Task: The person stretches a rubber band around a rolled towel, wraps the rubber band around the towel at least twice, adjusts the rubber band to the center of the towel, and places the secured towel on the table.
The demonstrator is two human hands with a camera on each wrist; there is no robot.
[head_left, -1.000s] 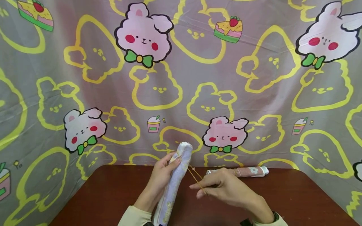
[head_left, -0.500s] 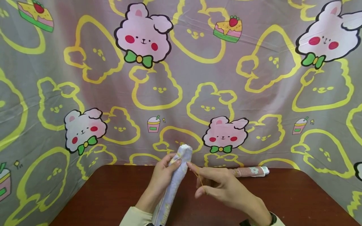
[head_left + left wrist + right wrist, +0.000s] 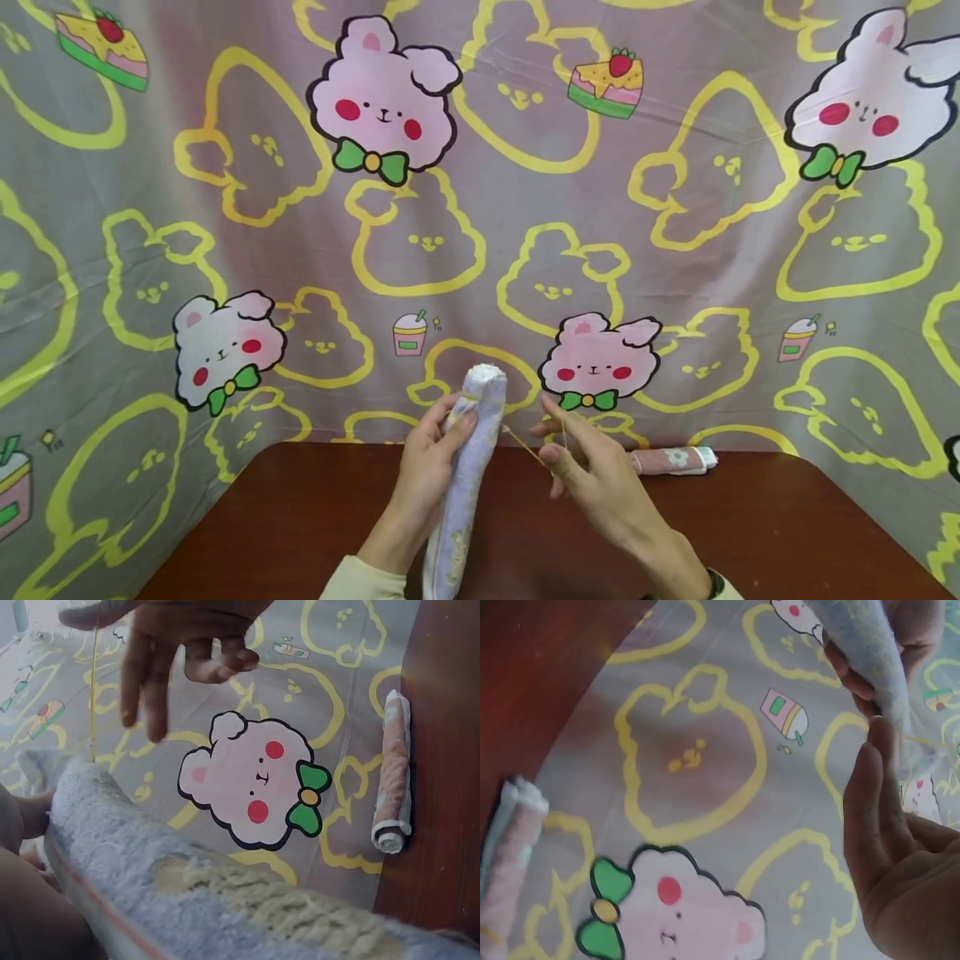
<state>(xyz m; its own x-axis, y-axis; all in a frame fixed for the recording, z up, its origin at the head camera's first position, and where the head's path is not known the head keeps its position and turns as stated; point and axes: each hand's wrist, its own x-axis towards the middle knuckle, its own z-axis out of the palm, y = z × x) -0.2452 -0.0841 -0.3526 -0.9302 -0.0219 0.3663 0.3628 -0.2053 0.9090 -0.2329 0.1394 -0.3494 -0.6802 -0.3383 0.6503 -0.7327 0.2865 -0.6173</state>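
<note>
My left hand [image 3: 429,479] grips a rolled lavender towel [image 3: 468,483] near its upper end, thumb across the front. The roll stands tilted, its white frayed end up. From its right side a thin yellow rubber band [image 3: 527,446] stretches to my right hand [image 3: 611,500], which holds it hooked over the thumb and fingers, spread apart. In the left wrist view the band [image 3: 93,697] runs taut from the thumb to the towel [image 3: 120,817]. The right wrist view has my right hand [image 3: 900,877] just below the roll, its fingers fairly straight.
A second rolled towel [image 3: 675,461], pink with a pale flower, lies at the back right of the dark red-brown table [image 3: 285,525]. A yellow band [image 3: 489,934] circles it. Behind the table hangs a grey curtain [image 3: 420,75] printed with rabbits.
My right hand first came up close to the towel, then drew back right and up, stretching the band. The towel's upper end is slightly higher; my left hand keeps its grip.
</note>
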